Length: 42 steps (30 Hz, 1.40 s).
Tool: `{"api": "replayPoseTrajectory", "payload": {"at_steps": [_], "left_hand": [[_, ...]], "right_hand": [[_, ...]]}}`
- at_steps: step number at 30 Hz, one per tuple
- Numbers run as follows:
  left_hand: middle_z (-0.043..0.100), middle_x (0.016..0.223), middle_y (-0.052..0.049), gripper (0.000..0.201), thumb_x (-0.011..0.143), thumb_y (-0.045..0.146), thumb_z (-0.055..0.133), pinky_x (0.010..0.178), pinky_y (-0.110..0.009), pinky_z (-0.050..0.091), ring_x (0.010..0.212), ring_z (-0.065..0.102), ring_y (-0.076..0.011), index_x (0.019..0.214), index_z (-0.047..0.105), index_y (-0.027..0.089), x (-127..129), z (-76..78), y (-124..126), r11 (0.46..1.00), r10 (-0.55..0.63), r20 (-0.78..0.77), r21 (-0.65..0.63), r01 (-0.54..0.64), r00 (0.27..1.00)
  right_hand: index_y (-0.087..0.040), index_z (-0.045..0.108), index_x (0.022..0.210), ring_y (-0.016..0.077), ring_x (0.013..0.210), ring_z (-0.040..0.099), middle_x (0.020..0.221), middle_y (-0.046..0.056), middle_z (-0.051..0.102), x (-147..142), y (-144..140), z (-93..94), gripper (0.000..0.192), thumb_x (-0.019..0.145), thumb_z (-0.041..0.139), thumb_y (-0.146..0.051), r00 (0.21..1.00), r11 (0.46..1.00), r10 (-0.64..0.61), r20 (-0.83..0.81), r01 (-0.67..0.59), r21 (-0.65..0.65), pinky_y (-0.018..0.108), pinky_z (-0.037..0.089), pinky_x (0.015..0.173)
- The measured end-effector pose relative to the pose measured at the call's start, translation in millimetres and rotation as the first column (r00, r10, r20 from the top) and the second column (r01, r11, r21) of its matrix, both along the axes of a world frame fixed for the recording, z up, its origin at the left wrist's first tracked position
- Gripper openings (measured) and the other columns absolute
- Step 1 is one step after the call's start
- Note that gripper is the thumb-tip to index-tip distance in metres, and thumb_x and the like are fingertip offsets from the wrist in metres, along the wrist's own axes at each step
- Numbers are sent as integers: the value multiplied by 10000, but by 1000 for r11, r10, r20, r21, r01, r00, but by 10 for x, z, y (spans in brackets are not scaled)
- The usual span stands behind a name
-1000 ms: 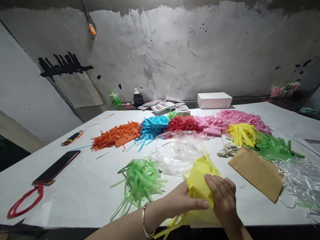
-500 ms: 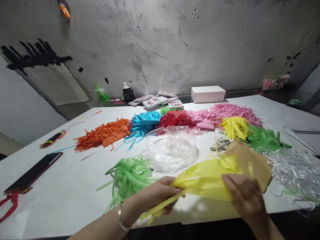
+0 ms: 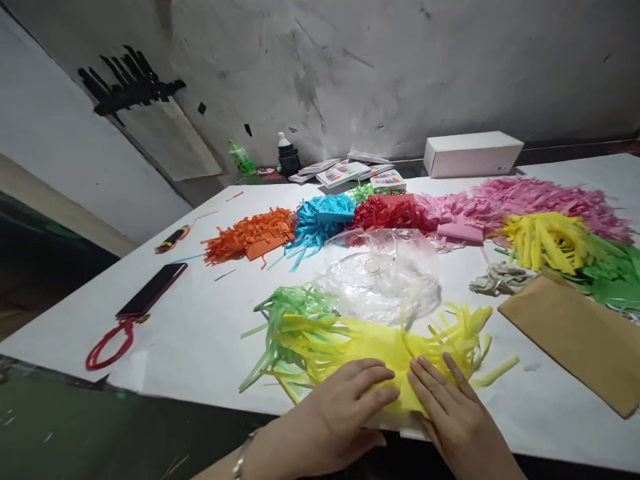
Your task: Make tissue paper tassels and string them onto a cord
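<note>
A yellow fringed paper sheet (image 3: pixel 380 337) lies spread flat on the white table (image 3: pixel 200 320) near its front edge. My left hand (image 3: pixel 340 413) presses palm down on the sheet's near left part. My right hand (image 3: pixel 450 413) lies flat beside it on the sheet's near middle, fingers pointing away. Neither hand grips anything. The sheet's left fringe overlaps a light green fringed paper (image 3: pixel 280 313). A crumpled clear plastic bag (image 3: pixel 380 277) sits just behind the sheet.
Behind lie orange (image 3: pixel 250 233), blue (image 3: pixel 315 223), red (image 3: pixel 385 212), pink (image 3: pixel 530 199), yellow (image 3: pixel 545 237) and green fringe piles. A brown envelope (image 3: pixel 575 333) lies right. A phone (image 3: pixel 153 299) with red cord (image 3: pixel 107 343) lies left. A white box (image 3: pixel 473 155) stands at the back.
The yellow sheet, held up and pulled open between both hands before, now lies flat on the table. Both hands press it down with flat palms. The view has shifted left.
</note>
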<state>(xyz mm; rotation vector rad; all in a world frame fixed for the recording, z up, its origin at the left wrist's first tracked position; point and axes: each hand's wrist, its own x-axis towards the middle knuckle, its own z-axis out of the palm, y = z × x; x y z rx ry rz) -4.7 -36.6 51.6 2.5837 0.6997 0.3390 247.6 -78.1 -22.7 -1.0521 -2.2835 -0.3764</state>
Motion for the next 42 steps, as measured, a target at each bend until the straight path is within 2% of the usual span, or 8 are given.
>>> {"api": "replayPoseTrajectory", "payload": {"at_steps": [4, 9, 14, 19, 28, 36, 39, 42], "left_hand": [[657, 1216, -123, 297, 932, 298, 628, 1021, -412, 449, 1149, 560, -275, 1206, 577, 197, 184, -235, 2, 993, 33, 26, -110, -30, 999], [676, 1167, -102, 194, 970, 203, 537, 1001, -354, 435, 1112, 571, -229, 1150, 608, 204, 157, -242, 49, 978, 81, 142, -200, -51, 987], [684, 1145, -107, 189, 973, 202, 518, 1006, -380, 433, 1103, 577, -239, 1118, 638, 207, 162, -239, 40, 972, 94, 162, -230, -55, 982], [671, 1214, -109, 213, 959, 211, 554, 1061, -377, 406, 1185, 560, -236, 1166, 606, 200, 112, -268, 28, 970, 82, 181, -239, -37, 980], [697, 1143, -96, 148, 951, 151, 525, 1028, -367, 435, 1146, 589, -226, 1046, 628, 198, 135, -246, 48, 966, 101, 189, -254, -51, 977], [708, 1108, -91, 139, 955, 117, 523, 1007, -354, 454, 1142, 604, -218, 998, 629, 197, 129, -306, 41, 961, 139, 239, -268, -72, 961], [691, 1123, -94, 115, 953, 140, 529, 1023, -361, 442, 1167, 587, -225, 982, 624, 196, 114, -265, 41, 959, 119, 213, -277, -57, 970], [679, 1157, -112, 144, 939, 236, 599, 1029, -375, 438, 1180, 577, -247, 1076, 611, 191, 115, -209, 47, 958, 104, 181, -281, -50, 978]], "right_hand": [[-110, 609, 1303, 222, 1235, 613, 1328, 93, 656, 287, -111, 8, 355, 1003, 444, -202, 997, 996, -67, 37, 69, -55, 450, 149, 1256], [-72, 627, 1259, 293, 1184, 645, 1251, 160, 689, 359, -236, 142, 490, 932, 629, -436, 996, 996, -89, 29, 90, -23, 507, 211, 1232], [-110, 688, 1141, 229, 1091, 690, 1103, 104, 755, -40, -155, 243, 236, 946, 571, -175, 999, 1000, 20, -46, -21, -20, 419, 388, 1142], [-138, 689, 1134, 197, 1066, 686, 1108, 91, 747, -54, -109, 182, 311, 966, 433, -85, 992, 989, 9, -122, -26, -143, 358, 507, 974], [-166, 676, 1079, 215, 1068, 677, 1097, 82, 736, -35, -148, 192, 177, 970, 537, -168, 978, 971, -16, -209, -34, -236, 371, 534, 938], [-129, 660, 1101, 212, 1084, 651, 1092, 99, 725, 29, -139, 165, 187, 950, 552, -109, 978, 968, 39, -204, -88, -233, 374, 501, 976], [-120, 644, 1158, 210, 1142, 622, 1143, 99, 712, 97, -170, 108, 249, 958, 505, -68, 977, 970, 81, -198, -123, -211, 382, 463, 1033], [-132, 624, 1186, 197, 1147, 614, 1149, 95, 697, 96, -204, 92, 265, 968, 484, -75, 971, 961, 32, -239, -95, -258, 348, 467, 1027]]}}
